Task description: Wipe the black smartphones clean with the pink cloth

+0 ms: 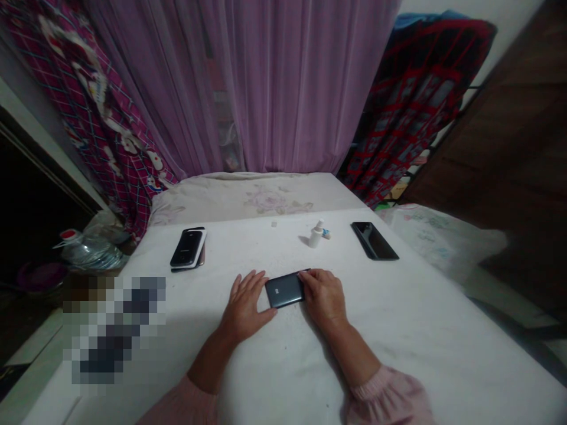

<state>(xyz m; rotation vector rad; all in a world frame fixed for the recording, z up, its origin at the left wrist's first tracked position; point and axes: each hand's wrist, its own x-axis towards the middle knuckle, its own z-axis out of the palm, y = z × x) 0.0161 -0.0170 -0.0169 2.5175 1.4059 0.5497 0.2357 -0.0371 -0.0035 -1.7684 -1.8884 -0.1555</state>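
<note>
A dark smartphone (286,290) lies back side up on the white-covered table, a small light logo towards its left end. My right hand (325,297) grips its right end, with thumb and fingers closed at the upper edge and part of the phone hidden beneath them. On the other side, my left hand (246,307) rests with fingers stretched out and apart. Its thumb reaches the lower left corner of the phone, and its fingertips are close to the upper left corner. Beyond the phone stands a small white spray bottle (316,234), a little white-and-blue item (326,234) just behind it.
Stacked phones (187,248) lie at the left, and a black tablet-like device (375,241) at the right. A blurred-out patch (117,330) covers something near the left edge. Purple curtains (292,88) hang behind the table (274,366). A large plastic bottle (91,251) stands beyond its left side.
</note>
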